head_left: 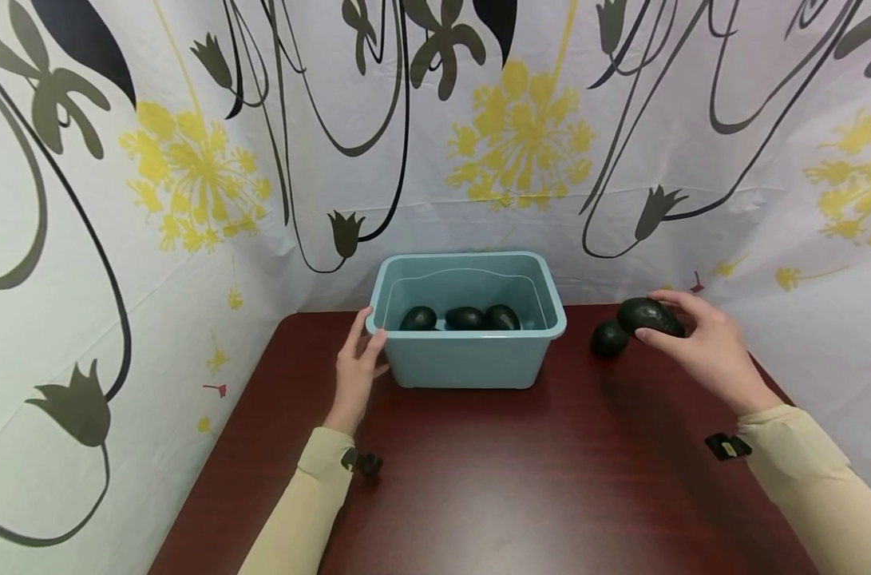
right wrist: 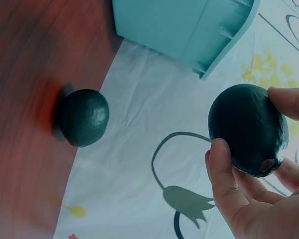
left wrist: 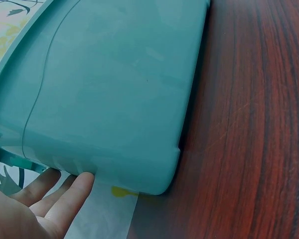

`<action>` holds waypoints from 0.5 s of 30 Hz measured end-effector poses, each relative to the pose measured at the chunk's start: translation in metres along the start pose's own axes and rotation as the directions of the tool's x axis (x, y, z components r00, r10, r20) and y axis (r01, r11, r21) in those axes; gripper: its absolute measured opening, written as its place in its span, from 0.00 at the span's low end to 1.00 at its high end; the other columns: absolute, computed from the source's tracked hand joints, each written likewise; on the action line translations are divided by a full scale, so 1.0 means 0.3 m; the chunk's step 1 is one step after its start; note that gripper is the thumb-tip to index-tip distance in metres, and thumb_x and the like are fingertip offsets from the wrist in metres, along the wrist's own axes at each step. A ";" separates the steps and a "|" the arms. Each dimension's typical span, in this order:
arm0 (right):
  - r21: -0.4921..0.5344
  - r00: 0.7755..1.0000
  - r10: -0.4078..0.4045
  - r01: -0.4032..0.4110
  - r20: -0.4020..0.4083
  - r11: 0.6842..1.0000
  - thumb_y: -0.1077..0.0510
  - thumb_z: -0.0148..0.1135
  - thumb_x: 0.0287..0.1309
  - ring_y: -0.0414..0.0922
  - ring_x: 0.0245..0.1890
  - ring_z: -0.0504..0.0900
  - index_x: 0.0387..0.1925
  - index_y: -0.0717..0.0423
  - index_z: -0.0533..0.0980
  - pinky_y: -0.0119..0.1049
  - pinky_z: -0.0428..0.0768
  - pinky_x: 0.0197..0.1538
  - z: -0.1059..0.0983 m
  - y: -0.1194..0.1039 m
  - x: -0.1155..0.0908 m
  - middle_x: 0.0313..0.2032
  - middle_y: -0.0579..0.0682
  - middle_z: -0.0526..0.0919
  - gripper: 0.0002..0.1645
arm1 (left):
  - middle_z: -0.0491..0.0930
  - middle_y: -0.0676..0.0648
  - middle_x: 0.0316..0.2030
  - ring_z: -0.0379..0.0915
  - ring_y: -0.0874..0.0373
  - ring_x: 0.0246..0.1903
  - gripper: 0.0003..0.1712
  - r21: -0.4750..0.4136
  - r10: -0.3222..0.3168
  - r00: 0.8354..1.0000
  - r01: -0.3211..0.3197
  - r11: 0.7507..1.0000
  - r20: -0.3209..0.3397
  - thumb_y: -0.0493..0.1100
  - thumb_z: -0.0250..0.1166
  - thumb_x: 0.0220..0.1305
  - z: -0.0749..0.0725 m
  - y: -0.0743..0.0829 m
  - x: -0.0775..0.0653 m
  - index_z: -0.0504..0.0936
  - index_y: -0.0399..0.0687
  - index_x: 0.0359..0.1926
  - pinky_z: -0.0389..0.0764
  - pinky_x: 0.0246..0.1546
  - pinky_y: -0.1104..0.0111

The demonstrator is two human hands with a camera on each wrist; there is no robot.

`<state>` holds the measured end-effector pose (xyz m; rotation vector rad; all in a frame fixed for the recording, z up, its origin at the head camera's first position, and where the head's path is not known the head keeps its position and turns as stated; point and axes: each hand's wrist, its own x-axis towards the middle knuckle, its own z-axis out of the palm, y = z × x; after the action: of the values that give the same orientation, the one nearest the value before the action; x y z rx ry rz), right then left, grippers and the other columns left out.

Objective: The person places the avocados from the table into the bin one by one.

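Note:
My right hand [head_left: 715,351] holds a dark green avocado [head_left: 651,317] between thumb and fingers, raised off the table at the right. In the right wrist view this avocado [right wrist: 246,129] shows its stem end near the fingers. A second avocado [head_left: 610,339] lies on the table just left of it, partly overlapped by the held one in the head view. My left hand [head_left: 354,367] touches the front left corner of a light blue plastic bin [head_left: 471,361], its fingers fairly straight against the rim and outer side. Three avocados [head_left: 467,319] show inside the bin.
The dark red wood-grain table [head_left: 464,471] carries the bin near its back edge. A white cloth [head_left: 421,200] printed with flowers hangs behind the table and along both sides. Small dark devices [head_left: 727,446] are strapped at both wrists.

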<state>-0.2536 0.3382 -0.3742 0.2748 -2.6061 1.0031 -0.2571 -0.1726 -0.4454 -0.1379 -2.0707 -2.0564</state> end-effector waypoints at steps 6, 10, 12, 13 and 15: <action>-0.003 1.000 -0.013 0.013 -0.006 1.000 0.42 0.73 0.57 0.32 0.42 0.79 0.66 0.33 0.73 0.27 0.73 0.35 -0.003 -0.044 -0.006 0.54 0.46 0.79 0.35 | 0.66 0.39 0.70 0.69 0.47 0.64 0.36 -0.003 -0.003 1.000 0.003 1.000 -0.003 0.57 0.64 0.70 -0.001 -0.002 -0.002 0.63 0.69 0.75 0.75 0.53 0.40; 0.001 1.000 -0.026 0.026 -0.010 1.000 0.43 0.73 0.57 0.31 0.42 0.78 0.66 0.30 0.72 0.27 0.74 0.35 -0.006 -0.068 -0.008 0.55 0.45 0.78 0.35 | 0.66 0.40 0.69 0.69 0.47 0.63 0.35 0.002 -0.006 1.000 0.006 1.000 -0.007 0.58 0.64 0.70 -0.001 -0.002 -0.002 0.64 0.70 0.75 0.75 0.53 0.40; 0.006 0.999 -0.039 0.039 -0.018 0.999 0.44 0.74 0.57 0.31 0.42 0.79 0.66 0.30 0.72 0.26 0.74 0.35 -0.006 -0.079 -0.008 0.55 0.44 0.77 0.36 | 0.67 0.41 0.69 0.69 0.48 0.63 0.36 0.008 -0.007 1.000 0.007 1.000 -0.007 0.58 0.64 0.70 -0.001 -0.001 -0.002 0.64 0.70 0.75 0.76 0.53 0.41; 0.009 0.999 -0.046 0.046 -0.022 0.999 0.44 0.74 0.57 0.31 0.41 0.79 0.66 0.30 0.72 0.26 0.74 0.36 -0.007 -0.085 -0.008 0.55 0.44 0.77 0.36 | 0.67 0.41 0.70 0.69 0.48 0.63 0.36 0.010 -0.008 1.000 0.008 1.000 -0.006 0.58 0.64 0.70 -0.001 0.000 -0.002 0.64 0.70 0.75 0.76 0.53 0.41; 0.017 0.998 -0.059 0.059 -0.031 0.998 0.45 0.75 0.56 0.31 0.40 0.80 0.66 0.31 0.73 0.25 0.74 0.36 -0.008 -0.097 -0.008 0.54 0.43 0.77 0.36 | 0.66 0.42 0.70 0.69 0.48 0.64 0.36 0.013 -0.007 1.000 0.007 1.000 -0.005 0.58 0.64 0.70 0.000 0.001 -0.001 0.63 0.69 0.75 0.76 0.52 0.41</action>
<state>-0.2424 0.3186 -0.3556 0.3361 -2.5472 1.0032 -0.2568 -0.1725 -0.4452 -0.1238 -2.0835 -2.0449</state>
